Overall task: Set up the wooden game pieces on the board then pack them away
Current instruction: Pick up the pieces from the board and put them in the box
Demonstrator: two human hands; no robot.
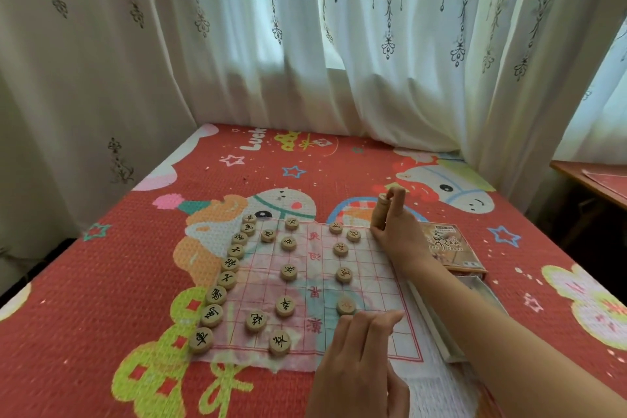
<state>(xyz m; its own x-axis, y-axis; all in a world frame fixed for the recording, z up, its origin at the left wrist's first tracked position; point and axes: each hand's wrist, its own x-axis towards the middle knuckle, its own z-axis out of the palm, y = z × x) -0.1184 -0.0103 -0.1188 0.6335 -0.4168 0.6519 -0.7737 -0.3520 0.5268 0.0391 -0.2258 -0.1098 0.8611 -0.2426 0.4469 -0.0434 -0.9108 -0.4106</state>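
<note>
- The left hand (356, 370), low in the middle of the frame, lies flat with straight fingers. It holds nothing, and its fingertips rest on the board (373, 285) just beside a round disc with faint red lettering (346, 306).
- Along the board's left edge, a curved row of pale wooden discs (227, 279) carries black characters. The discs are thick, smooth and set close together.
- The board is a thin, creased sheet printed with a red grid, its lower edge wrinkled.
- More black-lettered discs (288, 272) stand spaced apart left of the board's centre.
- Red-lettered discs (344, 275) form a loose column right of centre.
- At the board's far right corner the right hand (398, 234) curls round an upright stack of discs (380, 214), with one finger over the top.
- Right of that wrist lies a brown printed carton (448, 248), and an open white tray (437, 329) lies partly under the forearm.
- Everything sits on a red, nubbly mat (101, 282) with cartoon animals and stars.
- White patterned sheer curtains (271, 44) hang behind.
- A wooden table edge (590, 176) shows at the right edge of the frame.
</note>
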